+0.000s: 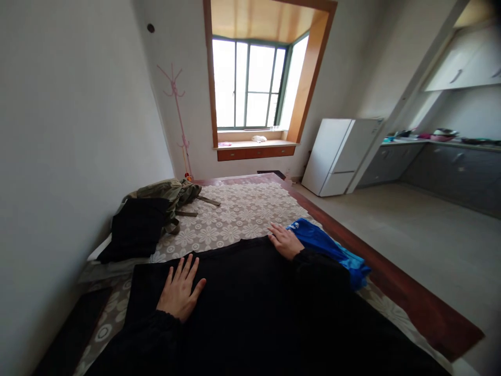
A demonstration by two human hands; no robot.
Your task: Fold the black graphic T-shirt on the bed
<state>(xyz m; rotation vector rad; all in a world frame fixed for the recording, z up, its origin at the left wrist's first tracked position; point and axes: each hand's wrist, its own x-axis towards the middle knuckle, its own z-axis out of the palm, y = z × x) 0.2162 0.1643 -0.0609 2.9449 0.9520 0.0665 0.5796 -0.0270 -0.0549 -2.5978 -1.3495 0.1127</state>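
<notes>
A black cloth garment (235,292) lies spread over the flower-patterned cover; its exact kind cannot be made out. Flat on its left part rests my left hand (180,290), fingers spread. At the garment's far right edge, my right hand (285,241) lies with its fingers stretched out and holds nothing. Just right of that hand is a blue garment (319,243), rumpled, its near end lighter blue. Black sleeves cover both of my forearms and blend into the dark cloth.
A folded black cloth (136,227) and an olive backpack (176,193) sit at the left by the wall. The patterned cover (235,209) lies on a surface with a reddish-brown wooden edge (422,313). Beyond stand a pink coat rack (178,109) and a white fridge (338,151).
</notes>
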